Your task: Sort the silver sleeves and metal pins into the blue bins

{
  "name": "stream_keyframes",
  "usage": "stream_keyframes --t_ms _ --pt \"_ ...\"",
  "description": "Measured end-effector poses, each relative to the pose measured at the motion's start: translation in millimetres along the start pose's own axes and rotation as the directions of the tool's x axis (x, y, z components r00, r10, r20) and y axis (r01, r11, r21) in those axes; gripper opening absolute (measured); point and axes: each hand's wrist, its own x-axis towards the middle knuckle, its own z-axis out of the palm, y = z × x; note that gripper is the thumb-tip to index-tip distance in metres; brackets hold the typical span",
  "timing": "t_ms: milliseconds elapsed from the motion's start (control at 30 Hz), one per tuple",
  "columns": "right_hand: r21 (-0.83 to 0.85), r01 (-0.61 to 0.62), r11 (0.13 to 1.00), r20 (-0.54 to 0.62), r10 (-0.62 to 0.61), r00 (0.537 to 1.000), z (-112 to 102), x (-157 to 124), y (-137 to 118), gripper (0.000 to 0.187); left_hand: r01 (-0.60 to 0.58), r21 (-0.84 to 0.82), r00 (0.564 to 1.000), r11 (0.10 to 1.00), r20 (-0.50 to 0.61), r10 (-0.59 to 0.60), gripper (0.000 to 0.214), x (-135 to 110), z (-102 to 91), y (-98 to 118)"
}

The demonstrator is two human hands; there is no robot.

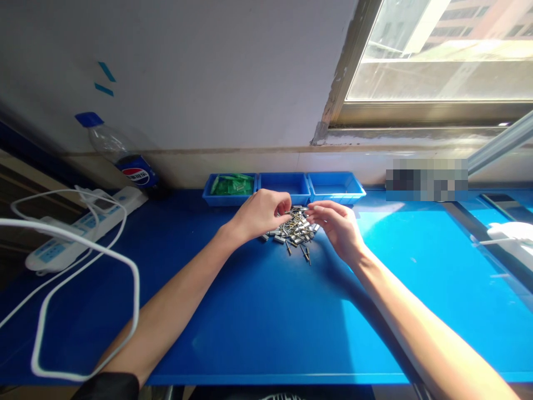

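A loose pile of small metal parts (296,229), pins and short silvery cylinders, lies on the blue table between my hands. My left hand (263,213) hovers over the pile's left side, thumb and fingers curled into a pinch; what is in them is too small to make out. On the right edge of the pile, my right hand (336,223) has its thumb and fingertips pressed together, and their contents are likewise unclear. Just behind stand a left blue bin (206,194) with green pieces (233,184) inside, a middle blue bin (284,183) and a right blue bin (335,184).
At the left lie a white power strip (54,249) and a looping white cable (136,289) that crosses my left forearm. A Pepsi bottle (137,169) leans near the wall. A dark phone-like slab (510,206) and a white object (514,236) lie far right.
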Motion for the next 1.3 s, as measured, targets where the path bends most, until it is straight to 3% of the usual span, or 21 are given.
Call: stream_keyframes --t_ms 67,167,267,467,800,933,1100,1233,1300 --pt "-0.009 0.055 0.998 -0.057 -0.056 0.997 -3.3 2.3 1.0 0.019 -0.066 0.032 0.991 0.997 0.119 0.061 0.004 -0.7 -0.4 1.5" --pt "-0.019 0.122 0.992 -0.094 -0.123 0.988 -6.0 5.1 2.2 0.035 -0.173 0.058 0.933 0.983 0.330 0.144 0.016 -1.7 0.4 7.1" --pt "-0.012 0.121 0.993 -0.079 -0.122 0.989 -6.2 5.5 4.3 0.047 -0.217 0.116 0.891 0.969 0.429 0.148 0.021 -2.1 5.2 10.9" --pt "-0.006 0.080 0.997 -0.017 -0.081 0.997 -4.1 0.8 5.1 0.037 -0.220 0.138 0.878 0.966 0.459 0.135 0.019 -2.5 19.6 5.2" --pt "0.012 0.071 0.997 -0.053 -0.070 0.996 -0.4 -0.2 1.7 0.034 -0.217 0.192 0.872 0.957 0.479 0.101 0.017 -5.2 24.9 6.8" --pt "0.024 0.067 0.997 -0.040 -0.066 0.997 0.2 -0.5 0.9 0.031 -0.227 0.134 0.875 0.964 0.462 0.142 0.017 -4.7 26.3 4.6" --pt "0.001 0.067 0.998 -0.034 -0.067 0.997 -1.8 0.3 2.6 0.029 -0.257 -0.067 0.895 0.964 0.361 0.264 0.015 -2.3 14.8 6.5" --pt "-0.021 0.043 0.999 -0.014 -0.043 0.999 -3.1 1.5 3.6 0.021 -0.177 -0.111 0.970 0.978 0.146 0.193 0.010 -1.5 5.5 8.1" --pt "-0.006 0.029 1.000 0.002 -0.029 1.000 -2.8 1.6 3.2 0.016 -0.165 -0.113 0.986 0.980 0.012 0.167 0.005 -1.1 4.8 6.9"
